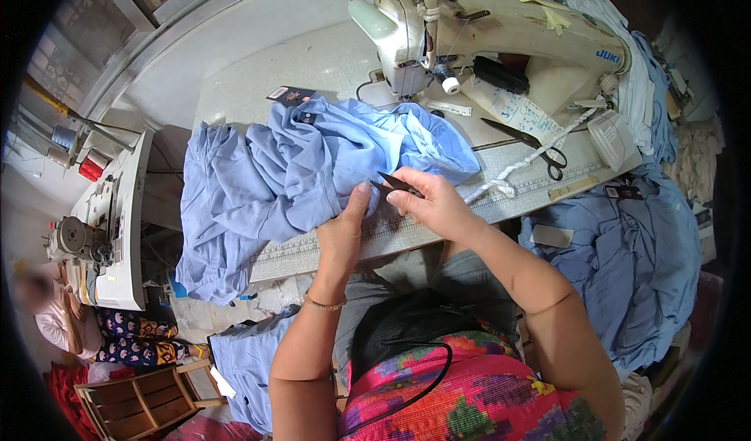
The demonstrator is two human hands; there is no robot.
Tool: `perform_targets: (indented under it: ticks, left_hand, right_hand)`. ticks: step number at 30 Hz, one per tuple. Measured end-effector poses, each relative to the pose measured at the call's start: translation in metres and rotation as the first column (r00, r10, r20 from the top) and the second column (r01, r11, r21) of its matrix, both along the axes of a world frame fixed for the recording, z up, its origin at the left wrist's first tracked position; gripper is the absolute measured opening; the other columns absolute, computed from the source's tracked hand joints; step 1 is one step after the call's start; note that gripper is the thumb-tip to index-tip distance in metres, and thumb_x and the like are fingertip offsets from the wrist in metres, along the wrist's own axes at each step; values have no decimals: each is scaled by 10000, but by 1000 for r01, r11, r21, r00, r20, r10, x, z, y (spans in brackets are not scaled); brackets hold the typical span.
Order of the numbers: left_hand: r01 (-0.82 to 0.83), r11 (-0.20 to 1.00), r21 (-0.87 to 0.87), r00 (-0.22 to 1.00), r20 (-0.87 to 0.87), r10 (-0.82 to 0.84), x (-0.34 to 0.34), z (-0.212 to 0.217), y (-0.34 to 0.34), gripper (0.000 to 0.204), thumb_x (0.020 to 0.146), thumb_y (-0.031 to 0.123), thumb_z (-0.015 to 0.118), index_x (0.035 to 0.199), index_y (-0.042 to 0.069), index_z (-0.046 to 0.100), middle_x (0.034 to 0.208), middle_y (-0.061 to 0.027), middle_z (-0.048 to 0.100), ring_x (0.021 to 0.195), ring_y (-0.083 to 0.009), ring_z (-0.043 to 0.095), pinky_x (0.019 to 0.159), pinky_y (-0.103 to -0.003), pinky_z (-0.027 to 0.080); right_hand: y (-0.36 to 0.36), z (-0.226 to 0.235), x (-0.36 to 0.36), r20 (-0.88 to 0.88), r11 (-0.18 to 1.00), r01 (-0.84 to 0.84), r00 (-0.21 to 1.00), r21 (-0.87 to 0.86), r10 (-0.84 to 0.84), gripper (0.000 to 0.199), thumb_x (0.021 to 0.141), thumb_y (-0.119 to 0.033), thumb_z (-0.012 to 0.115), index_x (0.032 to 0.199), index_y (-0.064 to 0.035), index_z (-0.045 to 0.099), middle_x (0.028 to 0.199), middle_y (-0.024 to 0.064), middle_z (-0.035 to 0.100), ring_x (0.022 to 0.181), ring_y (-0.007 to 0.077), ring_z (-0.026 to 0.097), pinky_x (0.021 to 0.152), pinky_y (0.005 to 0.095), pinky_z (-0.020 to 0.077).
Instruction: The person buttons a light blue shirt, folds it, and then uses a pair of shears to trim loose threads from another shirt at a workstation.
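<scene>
A light blue garment (258, 179) lies bunched over the near edge of the sewing table (305, 263), part of it hanging down on the left. My left hand (342, 236) is closed on a fold of its cloth, the thumb on top. Small black thread snips (391, 185) are held in my right hand (440, 208), their blades pointing left at the cloth, close to my left thumb. Whether the blades touch the cloth, I cannot tell. A dark label tag (291, 95) shows at the garment's far edge.
An off-white sewing machine (501, 28) stands at the back. Black scissors (526, 137) and a twisted white cord (540, 153) lie right of my hands. More blue garments (618, 261) are piled at the right. Another person (66, 316) sits at far left near a second machine (102, 238).
</scene>
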State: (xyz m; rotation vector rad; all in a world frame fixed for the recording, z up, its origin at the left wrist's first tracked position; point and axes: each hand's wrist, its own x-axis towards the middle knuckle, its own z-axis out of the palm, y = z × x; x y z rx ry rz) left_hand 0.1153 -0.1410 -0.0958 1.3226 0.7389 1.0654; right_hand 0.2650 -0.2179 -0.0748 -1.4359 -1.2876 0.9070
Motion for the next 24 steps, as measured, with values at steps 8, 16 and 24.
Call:
perform_targets:
  ticks: [8, 16, 24]
  left_hand:
    - [68, 986, -150, 994, 100, -53, -3, -4, 2, 367, 847, 194, 666, 1115, -36, 565, 1084, -80, 589, 967, -159, 551, 874, -280, 423]
    - [68, 986, -154, 992, 119, -50, -1, 2, -1, 345, 844, 160, 669, 1110, -34, 567, 1082, -74, 587, 956, -146, 552, 853, -264, 434]
    - [69, 987, -146, 990, 134, -49, -1, -1, 0, 321, 842, 146, 669, 1096, -22, 568, 1050, -64, 590, 922, -138, 554, 826, -261, 444]
  right_hand:
    - [2, 2, 1, 471, 946, -16, 870, 323, -146, 178, 856, -145, 614, 981, -21, 588, 741, 112, 623, 623, 256, 606, 548, 307, 460]
    - [10, 1, 2, 581, 898, -89, 789, 431, -201, 177, 847, -154, 602, 964, -22, 583, 771, 166, 632, 691, 320, 629, 584, 395, 494]
    - [12, 2, 2, 667, 902, -130, 718, 411, -200, 164, 859, -172, 581, 953, -41, 547, 698, 142, 621, 652, 310, 627, 550, 406, 491]
